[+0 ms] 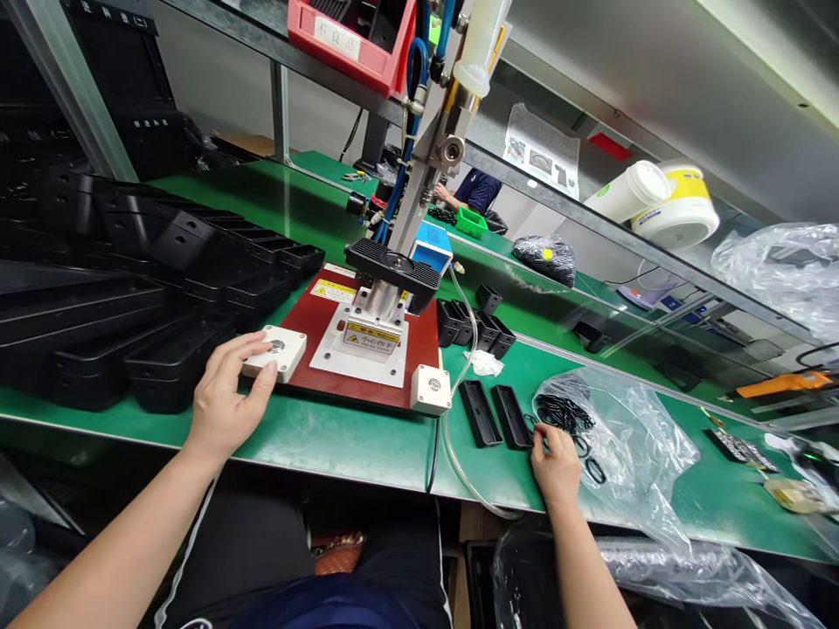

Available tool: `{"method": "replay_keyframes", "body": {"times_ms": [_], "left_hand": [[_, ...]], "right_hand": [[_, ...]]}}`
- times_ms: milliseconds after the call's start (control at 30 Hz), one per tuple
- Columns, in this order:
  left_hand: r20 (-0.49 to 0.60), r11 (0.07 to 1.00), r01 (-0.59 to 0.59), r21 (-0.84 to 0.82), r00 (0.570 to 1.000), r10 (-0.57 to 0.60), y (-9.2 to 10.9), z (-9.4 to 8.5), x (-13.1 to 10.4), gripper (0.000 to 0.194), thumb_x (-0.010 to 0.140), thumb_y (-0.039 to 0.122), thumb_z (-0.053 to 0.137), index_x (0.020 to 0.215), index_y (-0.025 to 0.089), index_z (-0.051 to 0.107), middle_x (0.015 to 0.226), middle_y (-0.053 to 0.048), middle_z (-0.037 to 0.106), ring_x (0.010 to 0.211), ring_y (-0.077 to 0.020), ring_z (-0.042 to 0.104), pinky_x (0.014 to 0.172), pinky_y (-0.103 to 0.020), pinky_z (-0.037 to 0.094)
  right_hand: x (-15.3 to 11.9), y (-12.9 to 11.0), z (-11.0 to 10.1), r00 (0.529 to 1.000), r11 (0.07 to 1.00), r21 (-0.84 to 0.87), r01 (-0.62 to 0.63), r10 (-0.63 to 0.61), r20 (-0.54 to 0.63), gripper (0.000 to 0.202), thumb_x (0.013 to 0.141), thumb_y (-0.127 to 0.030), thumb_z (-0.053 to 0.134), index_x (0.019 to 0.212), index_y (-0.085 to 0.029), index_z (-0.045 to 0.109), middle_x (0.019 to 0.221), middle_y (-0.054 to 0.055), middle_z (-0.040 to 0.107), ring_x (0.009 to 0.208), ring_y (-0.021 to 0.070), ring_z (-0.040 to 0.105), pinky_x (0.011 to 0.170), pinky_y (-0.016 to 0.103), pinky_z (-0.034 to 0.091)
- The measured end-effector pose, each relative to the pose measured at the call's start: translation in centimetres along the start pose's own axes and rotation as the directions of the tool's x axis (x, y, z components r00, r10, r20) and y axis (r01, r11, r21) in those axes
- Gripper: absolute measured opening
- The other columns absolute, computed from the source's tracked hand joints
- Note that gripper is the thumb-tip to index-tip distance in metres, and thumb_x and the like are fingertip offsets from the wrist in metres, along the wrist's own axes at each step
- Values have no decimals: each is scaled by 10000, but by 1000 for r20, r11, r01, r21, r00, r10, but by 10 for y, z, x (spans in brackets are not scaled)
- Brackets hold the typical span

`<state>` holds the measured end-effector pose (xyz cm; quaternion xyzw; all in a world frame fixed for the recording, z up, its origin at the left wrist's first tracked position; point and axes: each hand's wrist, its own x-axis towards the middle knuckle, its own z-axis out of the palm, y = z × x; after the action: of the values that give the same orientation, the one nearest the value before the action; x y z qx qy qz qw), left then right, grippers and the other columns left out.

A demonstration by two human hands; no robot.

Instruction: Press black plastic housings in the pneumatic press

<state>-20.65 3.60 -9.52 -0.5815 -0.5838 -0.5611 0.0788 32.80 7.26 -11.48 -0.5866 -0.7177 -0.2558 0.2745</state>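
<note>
My left hand (229, 384) rests with thumb and fingers apart on the white button box (283, 356) at the left of the red base plate (301, 325). My right hand (556, 459) has its fingers pressed together beside a black tray-like part (511, 416); what they hold, if anything, is too small to name. A second black part (481, 414) lies left of it. Black rings (595, 471) lie right of that hand, by a clear bag (646, 437). On the base plate stands a press (385, 301) with a black piece (393, 264) on it.
Black housings (176, 358) are piled at the left. Another white button box (431, 390) sits at the base plate's right corner. Black blocks (485, 332), a white tissue (485, 363) and a hose (452, 454) lie near it. A red bin (354, 39) hangs overhead; a person (475, 190) is behind.
</note>
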Motion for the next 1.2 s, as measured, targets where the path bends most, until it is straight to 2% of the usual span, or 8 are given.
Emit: {"method": "replay_keyframes", "body": {"times_ms": [267, 467, 600, 667, 733, 833, 1033, 1200], "left_hand": [[12, 1000, 29, -10, 1000, -28, 2, 1, 0, 226, 884, 317, 544, 1073, 206, 599, 1190, -111, 625, 1151, -250, 591, 1014, -419, 476], [8, 1000, 20, -21, 1000, -19, -1, 2, -1, 224, 888, 286, 539, 1086, 193, 589, 1206, -116, 613, 1155, -245, 585, 1023, -425, 472], [13, 999, 23, -24, 1000, -22, 0, 2, -1, 217, 890, 283, 533, 1083, 199, 586, 1206, -114, 608, 1153, -246, 584, 1014, -430, 478], [9, 999, 28, -35, 1000, -28, 0, 2, 0, 213, 889, 285, 532, 1080, 205, 584, 1204, -111, 606, 1151, -246, 585, 1014, -433, 479], [9, 999, 35, -42, 999, -35, 0, 2, 0, 213, 892, 278, 528, 1086, 208, 582, 1203, -110, 606, 1151, -245, 584, 1018, -434, 476], [12, 998, 25, -51, 1000, -25, -3, 3, -1, 215, 899, 263, 523, 1100, 208, 577, 1210, -108, 602, 1154, -243, 578, 1011, -429, 477], [-8, 998, -11, -60, 1000, 11, -7, 6, -3, 228, 917, 256, 521, 1133, 198, 565, 1217, -97, 591, 1151, -233, 567, 1003, -417, 472], [-8, 998, -15, -60, 1000, 14, -8, 7, -3, 215, 922, 256, 522, 1127, 204, 559, 1216, -85, 586, 1146, -221, 563, 996, -397, 474]], "right_hand": [[1, 1, -1, 998, 1000, 14, -24, 25, -56, 214, 939, -265, 444, 875, -182, 630, 835, 81, 682, 814, 221, 611, 766, 328, 475], [11, -6, -11, 966, 993, 32, -112, 117, -232, 237, 942, -296, 448, 884, -157, 631, 814, 104, 676, 740, 230, 616, 708, 350, 483], [46, -56, -34, 910, 961, 233, -147, 224, -349, 161, 911, -299, 566, 952, -165, 646, 870, 94, 678, 706, 207, 618, 689, 349, 497], [71, -94, -49, 917, 922, 385, -32, 180, -357, 113, 889, -264, 608, 957, -183, 646, 901, 84, 678, 764, 210, 636, 743, 372, 517], [99, -133, -63, 910, 849, 502, 163, 68, -409, 75, 862, -194, 637, 937, -205, 637, 903, 66, 682, 815, 216, 653, 778, 398, 532], [140, -185, -77, 872, 734, 550, 399, -116, -476, 195, 838, -80, 634, 965, -228, 638, 922, 44, 695, 846, 208, 662, 782, 404, 541], [216, -249, -73, 753, 602, 482, 637, -352, -556, 204, 854, -27, 570, 945, -204, 615, 905, 54, 704, 838, 190, 641, 768, 369, 537], [250, -274, -59, 747, 619, 436, 654, -436, -502, 174, 899, -50, 496, 882, -201, 580, 842, 39, 690, 798, 182, 619, 738, 338, 503]]}}
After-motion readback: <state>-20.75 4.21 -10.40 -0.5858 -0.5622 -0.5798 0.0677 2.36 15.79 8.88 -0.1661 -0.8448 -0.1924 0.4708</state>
